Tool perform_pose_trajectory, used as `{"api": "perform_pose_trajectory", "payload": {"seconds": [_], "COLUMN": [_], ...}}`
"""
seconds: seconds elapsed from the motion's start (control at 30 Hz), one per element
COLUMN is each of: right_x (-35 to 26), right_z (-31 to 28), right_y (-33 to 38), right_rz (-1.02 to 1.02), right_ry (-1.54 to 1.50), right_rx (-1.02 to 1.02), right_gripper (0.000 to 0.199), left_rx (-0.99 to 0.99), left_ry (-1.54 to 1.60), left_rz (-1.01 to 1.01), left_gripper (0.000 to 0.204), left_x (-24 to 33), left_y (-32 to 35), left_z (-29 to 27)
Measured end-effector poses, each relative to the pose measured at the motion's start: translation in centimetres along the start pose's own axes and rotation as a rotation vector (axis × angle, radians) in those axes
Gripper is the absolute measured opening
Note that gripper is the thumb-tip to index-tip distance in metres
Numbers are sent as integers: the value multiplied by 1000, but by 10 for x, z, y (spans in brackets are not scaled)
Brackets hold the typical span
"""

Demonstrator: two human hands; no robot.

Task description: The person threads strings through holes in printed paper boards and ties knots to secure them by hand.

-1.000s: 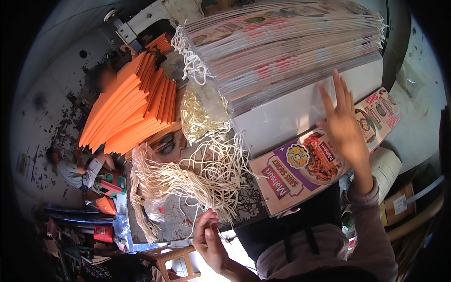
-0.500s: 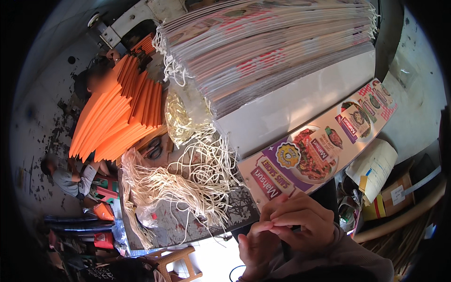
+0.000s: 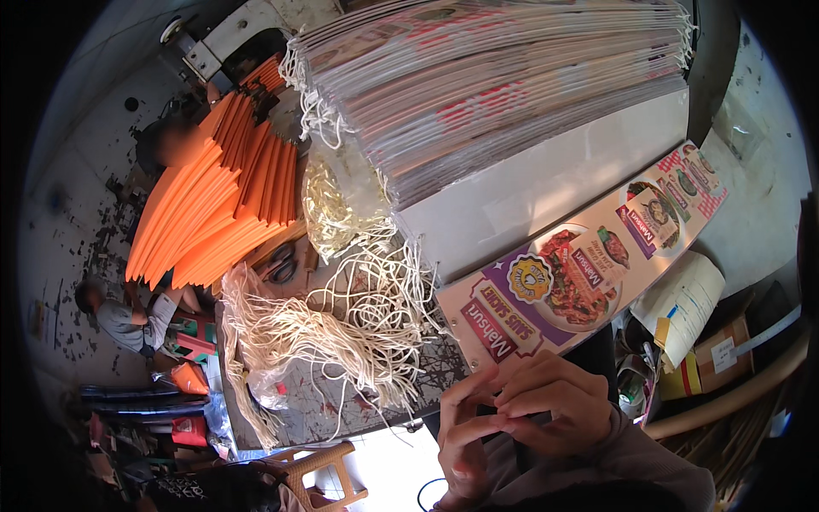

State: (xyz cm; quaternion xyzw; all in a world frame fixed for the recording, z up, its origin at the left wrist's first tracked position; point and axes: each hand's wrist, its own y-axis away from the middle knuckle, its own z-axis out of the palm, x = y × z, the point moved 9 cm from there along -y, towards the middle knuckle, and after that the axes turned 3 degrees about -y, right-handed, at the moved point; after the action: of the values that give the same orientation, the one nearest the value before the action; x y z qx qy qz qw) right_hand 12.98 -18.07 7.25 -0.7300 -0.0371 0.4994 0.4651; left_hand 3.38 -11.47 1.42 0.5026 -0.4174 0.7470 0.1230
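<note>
In my field of view: pale machine arm (image 3: 247, 30), at eleven o'clock; folded orange sheets (image 3: 192, 213), between nine and ten; tan plastic stool (image 3: 320, 461), at seven; cardboard box (image 3: 725, 354), between three and four.

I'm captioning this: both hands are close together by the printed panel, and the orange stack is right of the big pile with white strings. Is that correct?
Not quite: the head view shows the orange stack left of the big pile. The left hand and right hand are close together by the printed panel, as you say.
</note>
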Motion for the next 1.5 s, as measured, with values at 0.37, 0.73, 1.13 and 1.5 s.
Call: {"api": "perform_pose_trajectory", "payload": {"seconds": [0.37, 0.73, 1.13, 1.5], "right_x": [-2, -3, -13, -8], "right_z": [2, -5, -6, -1], "right_y": [0, 19, 26, 21], "right_rz": [-20, -70, -337, -193], "right_ry": [-73, 42, -159, -110], "right_rx": [-38, 93, 255, 146], "right_gripper": [22, 59, 40, 30], "left_rx": [55, 119, 179, 226], "left_ry": [-183, -241, -571, -998], "left_rz": [143, -6, 106, 284], "left_gripper": [57, 59, 60, 65], "left_x": [9, 2, 17, 31], "left_y": [3, 0, 0, 11], "left_z": [-3, -7, -10, -15]}}
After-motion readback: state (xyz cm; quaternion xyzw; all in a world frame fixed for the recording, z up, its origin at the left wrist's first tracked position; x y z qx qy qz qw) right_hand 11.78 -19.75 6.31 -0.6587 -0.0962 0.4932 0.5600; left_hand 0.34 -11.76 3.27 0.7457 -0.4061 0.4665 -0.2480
